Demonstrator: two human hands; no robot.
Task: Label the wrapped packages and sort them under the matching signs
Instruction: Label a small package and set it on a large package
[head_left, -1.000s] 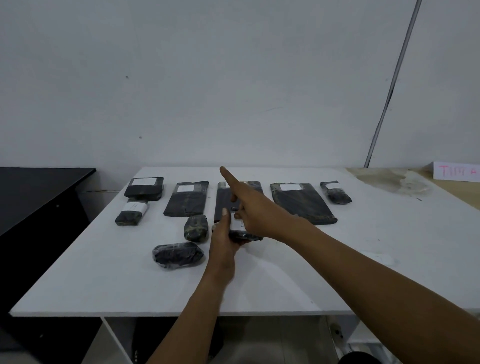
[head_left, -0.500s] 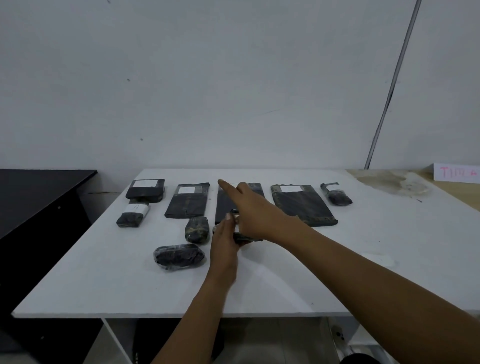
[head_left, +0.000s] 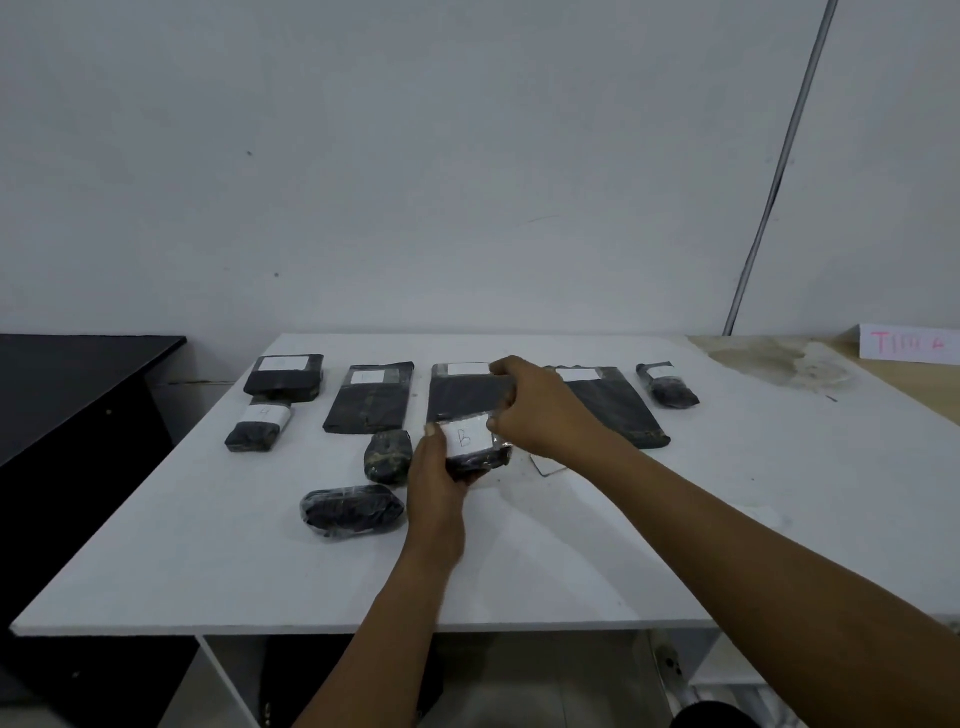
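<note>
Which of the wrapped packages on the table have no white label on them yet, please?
Two: the mottled bundle and the long film-wrapped bundle nearest the table's front edge. Every other package carries a white label.

A white table (head_left: 519, 561) is seen before a pale grey wall (head_left: 415, 156). Black wrapped packages are laid on it, several marked with white labels: a black box (head_left: 284, 382), a flat black packet (head_left: 370, 400), and a small dark bundle (head_left: 670, 388). A mottled black and olive package (head_left: 387, 457) and a glossy black one (head_left: 353, 512) are left plain. A black package with a white label lettered "B" (head_left: 467, 448) is shown. A white sign (head_left: 909, 342) is lettered in pink. A black desk (head_left: 67, 384) is seen, and a brownish stain (head_left: 779, 361).
</note>
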